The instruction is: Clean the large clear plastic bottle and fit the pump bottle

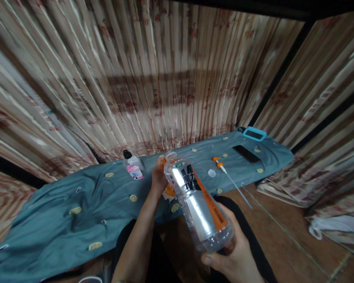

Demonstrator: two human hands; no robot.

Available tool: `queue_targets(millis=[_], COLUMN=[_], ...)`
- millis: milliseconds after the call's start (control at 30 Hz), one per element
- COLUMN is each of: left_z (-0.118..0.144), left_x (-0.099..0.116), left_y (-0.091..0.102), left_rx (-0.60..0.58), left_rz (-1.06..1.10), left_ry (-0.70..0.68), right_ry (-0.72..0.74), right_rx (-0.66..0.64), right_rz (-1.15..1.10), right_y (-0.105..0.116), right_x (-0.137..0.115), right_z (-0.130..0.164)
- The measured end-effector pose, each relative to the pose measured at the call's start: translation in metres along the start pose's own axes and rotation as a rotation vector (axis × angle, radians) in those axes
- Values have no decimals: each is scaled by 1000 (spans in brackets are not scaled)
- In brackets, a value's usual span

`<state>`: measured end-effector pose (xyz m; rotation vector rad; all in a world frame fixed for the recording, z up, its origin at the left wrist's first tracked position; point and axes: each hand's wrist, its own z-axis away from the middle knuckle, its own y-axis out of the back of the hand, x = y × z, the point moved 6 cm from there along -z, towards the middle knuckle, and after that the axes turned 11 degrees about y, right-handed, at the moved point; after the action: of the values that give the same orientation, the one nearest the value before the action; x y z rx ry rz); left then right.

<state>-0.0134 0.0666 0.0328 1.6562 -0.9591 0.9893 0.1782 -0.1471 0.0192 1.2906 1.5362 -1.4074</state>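
Observation:
My right hand [234, 255] grips the base of a clear plastic bottle [199, 204] with an orange and black label, tilted with its open neck pointing away from me. My left hand [158, 177] is closed around an orange object [168, 191] just behind the bottle's neck, mostly hidden by the bottle. A white cap [211, 172] lies on the teal cloth [76, 212] nearby. A pump sprayer head with an orange collar and long white tube [230, 179] lies to the right of it.
A small clear bottle with a black cap and pink label [132, 166] stands on the cloth. A black phone [246, 154] and a blue-framed device [254, 133] lie at the far right. Patterned curtains hang behind; wooden floor at right.

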Motion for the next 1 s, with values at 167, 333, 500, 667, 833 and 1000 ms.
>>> queue_targets(millis=[167,333,500,667,833,1000], left_z=[0,1,2,2,3,3], left_x=[-1,0,0,1,2,3], left_y=[0,0,1,1,0,1], left_rx=[-11,-4,-1,-7,-12,-16], left_rz=[-10,-2,26,21,6,-4], left_ry=[10,4,11,12,12,12], right_ry=[-1,-18,-29,-22,-15,-21], right_rx=[117,95,134,150,160,134], right_rz=[10,43,24,1,-10,8], right_y=[-2,-9,-10,-9,-9,-8], right_x=[-5,-10,-13,-13,-12,-12], right_z=[1,1,3,4,5,5])
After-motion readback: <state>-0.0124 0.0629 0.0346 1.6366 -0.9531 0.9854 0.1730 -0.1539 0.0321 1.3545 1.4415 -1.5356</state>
